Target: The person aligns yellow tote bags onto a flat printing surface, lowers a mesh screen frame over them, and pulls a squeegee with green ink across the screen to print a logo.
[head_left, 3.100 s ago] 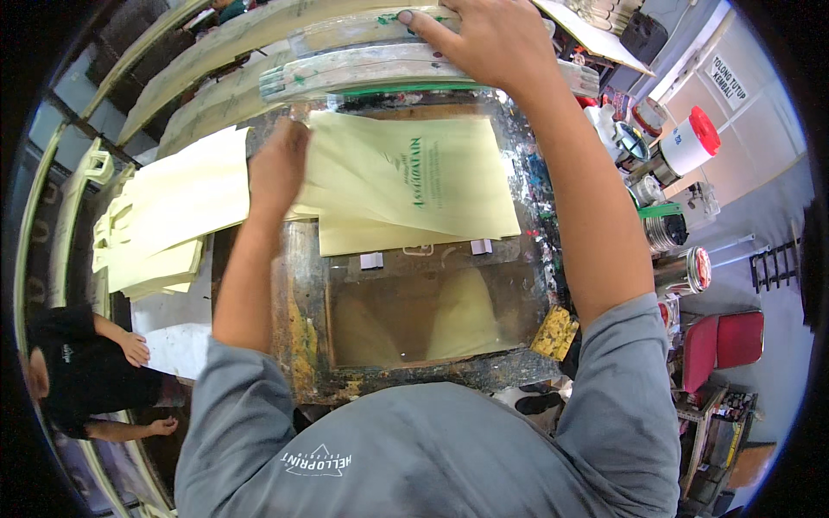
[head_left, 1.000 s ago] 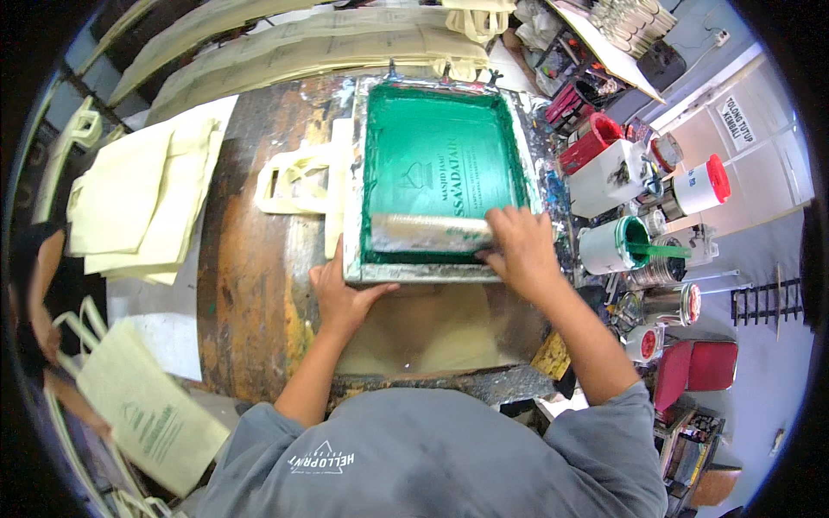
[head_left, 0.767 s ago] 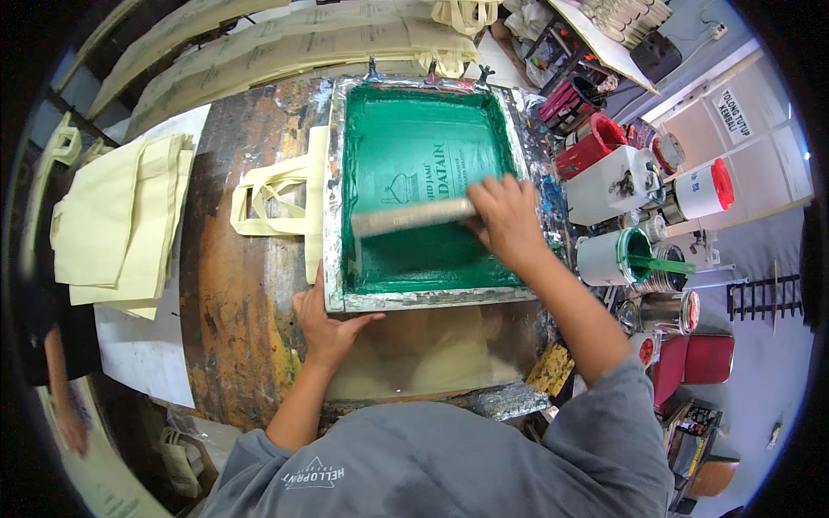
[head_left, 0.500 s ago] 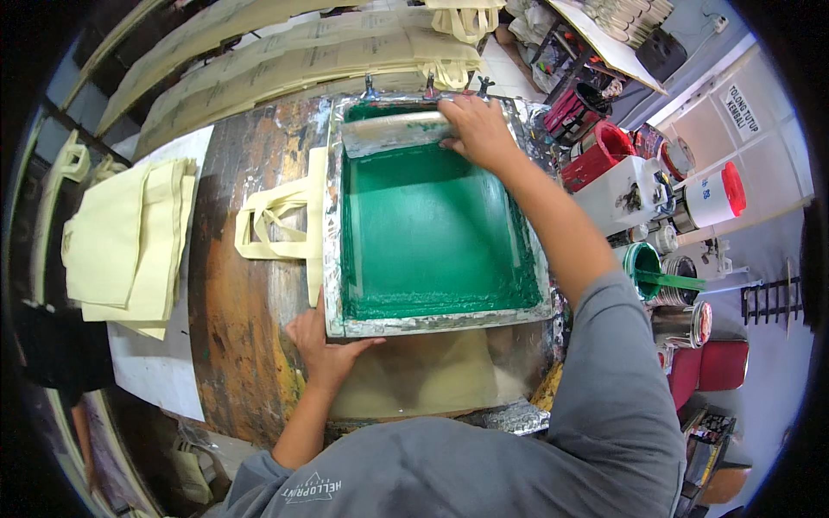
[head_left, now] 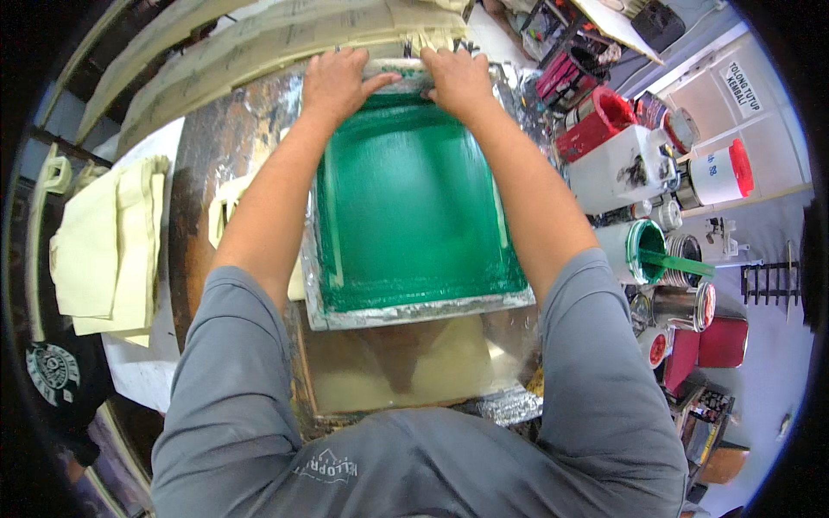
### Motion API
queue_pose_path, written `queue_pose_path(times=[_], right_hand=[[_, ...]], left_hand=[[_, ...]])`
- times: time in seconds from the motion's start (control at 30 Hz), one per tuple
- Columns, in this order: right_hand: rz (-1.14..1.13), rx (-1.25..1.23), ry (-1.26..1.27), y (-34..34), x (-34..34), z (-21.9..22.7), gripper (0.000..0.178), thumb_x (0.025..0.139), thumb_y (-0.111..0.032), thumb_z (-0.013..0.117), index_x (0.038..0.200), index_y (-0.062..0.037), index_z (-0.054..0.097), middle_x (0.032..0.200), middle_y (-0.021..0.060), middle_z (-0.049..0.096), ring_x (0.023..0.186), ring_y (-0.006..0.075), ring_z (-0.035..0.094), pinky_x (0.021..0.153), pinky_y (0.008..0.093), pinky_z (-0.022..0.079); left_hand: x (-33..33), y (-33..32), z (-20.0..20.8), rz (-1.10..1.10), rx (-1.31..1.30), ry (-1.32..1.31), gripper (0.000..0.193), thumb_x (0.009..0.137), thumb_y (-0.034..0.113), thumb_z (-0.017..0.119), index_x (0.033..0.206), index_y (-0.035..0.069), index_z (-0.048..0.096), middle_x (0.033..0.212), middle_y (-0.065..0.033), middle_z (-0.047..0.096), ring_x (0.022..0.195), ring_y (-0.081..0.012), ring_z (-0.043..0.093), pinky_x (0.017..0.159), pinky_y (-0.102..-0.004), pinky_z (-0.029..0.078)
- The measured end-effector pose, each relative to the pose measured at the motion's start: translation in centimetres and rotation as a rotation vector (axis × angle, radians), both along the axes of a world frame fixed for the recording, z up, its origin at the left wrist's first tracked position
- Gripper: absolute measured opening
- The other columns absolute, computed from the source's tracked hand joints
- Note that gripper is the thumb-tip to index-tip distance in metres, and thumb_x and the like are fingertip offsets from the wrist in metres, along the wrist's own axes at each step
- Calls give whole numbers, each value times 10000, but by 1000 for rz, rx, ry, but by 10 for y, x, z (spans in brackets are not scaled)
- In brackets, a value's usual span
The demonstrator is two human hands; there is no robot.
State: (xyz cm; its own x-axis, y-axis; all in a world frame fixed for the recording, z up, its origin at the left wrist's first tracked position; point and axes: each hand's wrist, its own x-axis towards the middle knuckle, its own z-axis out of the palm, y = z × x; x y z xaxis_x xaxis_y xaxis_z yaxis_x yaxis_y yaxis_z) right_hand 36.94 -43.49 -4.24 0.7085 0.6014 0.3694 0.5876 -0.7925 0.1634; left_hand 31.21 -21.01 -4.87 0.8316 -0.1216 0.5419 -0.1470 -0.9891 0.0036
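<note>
At the far end of a screen-printing frame [head_left: 423,312], both of my hands grip a squeegee [head_left: 399,67]. My left hand [head_left: 338,85] closes over its left part with the thumb pointing inward. Over its right part my right hand [head_left: 458,85] is curled the same way. The squeegee's lower edge is partly hidden behind my fingers. Green ink covers the mesh [head_left: 406,207] inside the frame. A cream tote bag's handle [head_left: 220,207] sticks out from beneath the frame's left side, partly covered by my left forearm.
A stack of cream bags [head_left: 108,250] lies left on a white sheet. Racks with more bags [head_left: 259,65] stand beyond the worktable [head_left: 197,233]. Right of it are a green ink tub [head_left: 641,252], a red bucket [head_left: 604,119] and a white jerrycan [head_left: 617,168]. A person in black [head_left: 65,380] is at lower left.
My left hand has moved from the frame's near left corner to the squeegee, joining the right hand. The squeegee has shifted towards the frame's far edge, and the view has shifted slightly.
</note>
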Motion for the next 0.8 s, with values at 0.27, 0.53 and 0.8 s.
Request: queue_pose_path(times=[0.27, 0.53, 0.8], right_hand=[[63, 35, 24, -40, -123, 0, 509, 776, -229, 878, 1184, -145, 586, 1061, 63, 696, 1017, 321, 688, 814, 523, 490], [110, -2, 177, -87, -280, 22, 277, 875, -131, 688, 1146, -154, 636, 989, 53, 681, 935, 291, 652, 801, 488, 430], [69, 27, 183, -93, -290, 23, 341, 865, -169, 731, 1196, -153, 652, 1015, 78, 649, 977, 296, 626, 880, 507, 418]], left_hand=[[-113, -27, -13, -50, 74, -144, 624, 852, 731, 695, 805, 110, 651, 792, -59, 650, 727, -296, 654, 685, -435, 489], [-287, -85, 10, -30, -101, 57, 567, 786, 650, 788, 804, 105, 631, 821, -70, 587, 761, -286, 593, 707, -430, 432], [-325, -78, 19, -58, -319, -187, 776, 690, 641, 888, 1170, 55, 720, 1086, -96, 585, 1084, -330, 530, 929, -480, 425]])
